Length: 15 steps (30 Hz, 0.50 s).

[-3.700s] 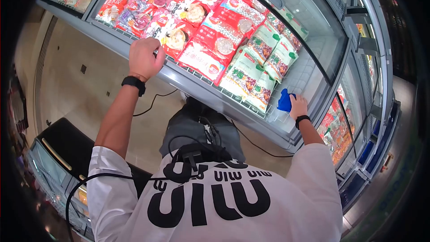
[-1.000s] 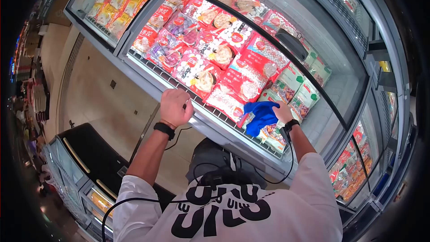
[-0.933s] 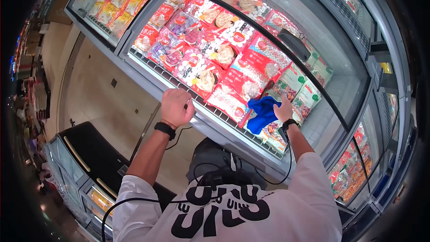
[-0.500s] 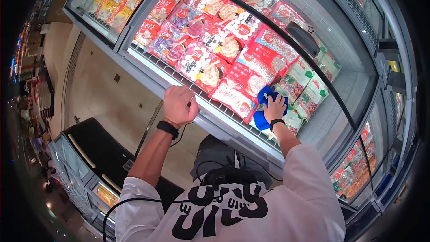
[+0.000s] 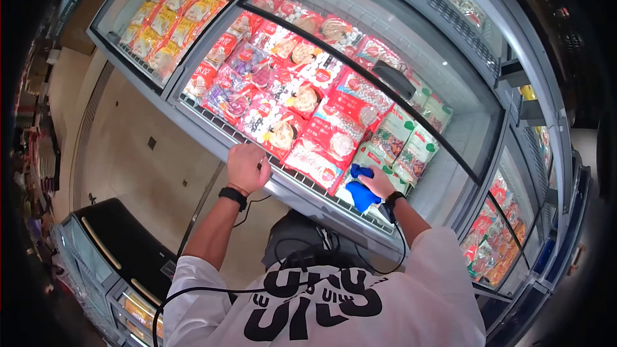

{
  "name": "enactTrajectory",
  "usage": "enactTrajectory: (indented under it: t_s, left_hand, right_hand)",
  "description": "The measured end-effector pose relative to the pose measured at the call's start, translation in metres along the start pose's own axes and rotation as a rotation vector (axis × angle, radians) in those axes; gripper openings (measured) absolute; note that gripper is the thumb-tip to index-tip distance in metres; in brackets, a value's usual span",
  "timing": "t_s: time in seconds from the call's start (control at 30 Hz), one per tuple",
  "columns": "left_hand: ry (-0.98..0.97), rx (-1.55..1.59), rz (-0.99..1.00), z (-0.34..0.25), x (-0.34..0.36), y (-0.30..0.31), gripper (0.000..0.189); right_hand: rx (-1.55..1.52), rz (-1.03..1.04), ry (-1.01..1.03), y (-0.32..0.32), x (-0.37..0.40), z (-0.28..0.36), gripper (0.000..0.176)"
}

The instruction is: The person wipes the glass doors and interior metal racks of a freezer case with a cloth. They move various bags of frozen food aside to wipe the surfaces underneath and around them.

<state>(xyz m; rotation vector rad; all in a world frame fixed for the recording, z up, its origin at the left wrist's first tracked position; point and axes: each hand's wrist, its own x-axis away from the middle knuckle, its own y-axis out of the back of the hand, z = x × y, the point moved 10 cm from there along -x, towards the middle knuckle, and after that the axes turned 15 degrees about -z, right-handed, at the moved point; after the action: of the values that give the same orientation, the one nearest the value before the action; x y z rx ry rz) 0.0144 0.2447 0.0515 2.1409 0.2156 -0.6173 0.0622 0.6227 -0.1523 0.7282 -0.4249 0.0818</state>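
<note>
My right hand (image 5: 378, 184) is closed on a crumpled blue cloth (image 5: 362, 198), at the front right of an open-topped display freezer. Under and around the cloth lie white-and-green bags of mixed frozen vegetables (image 5: 393, 136). My left hand (image 5: 249, 168) is curled into a fist at the freezer's front rim (image 5: 299, 198). Its fingertips are turned out of sight, so anything within them is hidden. Red-and-white bags of frozen food (image 5: 276, 125) fill the middle of the freezer, just beyond my left hand.
A dark-framed glass lid with a black handle (image 5: 394, 79) covers the freezer's rear part. Yellow bags (image 5: 163, 20) lie in the left section. Another freezer section (image 5: 498, 238) stands at right, and a black-topped cabinet (image 5: 125, 238) at lower left. A black cable (image 5: 193, 290) crosses my shirt.
The view has shifted, so the freezer appears lower and further left. My right hand has drawn the blue cloth slightly toward the front rim. My left hand remains curled near the rim.
</note>
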Motion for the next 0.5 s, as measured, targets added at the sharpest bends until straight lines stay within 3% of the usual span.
enactTrajectory:
  t_s: [0.1, 0.13, 0.2, 0.23, 0.3, 0.43, 0.5]
  left_hand:
    - [0.010, 0.005, 0.012, 0.001, 0.003, -0.001, 0.006]
    - [0.013, 0.003, 0.030, 0.001, 0.002, -0.002, 0.007]
    - [-0.005, 0.004, 0.013, -0.001, 0.003, 0.000, 0.008]
    - [-0.006, -0.004, 0.005, -0.001, 0.003, 0.000, 0.008]
    - [-0.011, -0.004, 0.000, -0.001, 0.004, 0.001, 0.008]
    - [-0.020, 0.002, -0.023, 0.001, 0.005, 0.001, 0.010]
    - [-0.017, -0.007, -0.024, 0.000, 0.005, 0.002, 0.010]
  right_hand:
    - [-0.163, -0.155, 0.062, 0.079, -0.015, 0.080, 0.028]
    - [-0.239, -0.168, 0.042, 0.109, -0.018, 0.109, 0.028]
    - [-0.590, -0.347, 0.126, 0.165, -0.032, 0.146, 0.028]
    - [-0.613, -0.466, 0.131, 0.194, -0.034, 0.163, 0.029]
    - [-0.754, -0.538, 0.129, 0.212, -0.048, 0.158, 0.027]
    - [-0.810, -0.568, 0.112, 0.187, -0.062, 0.130, 0.029]
    - [-0.623, -0.601, 0.193, 0.188, -0.066, 0.137, 0.031]
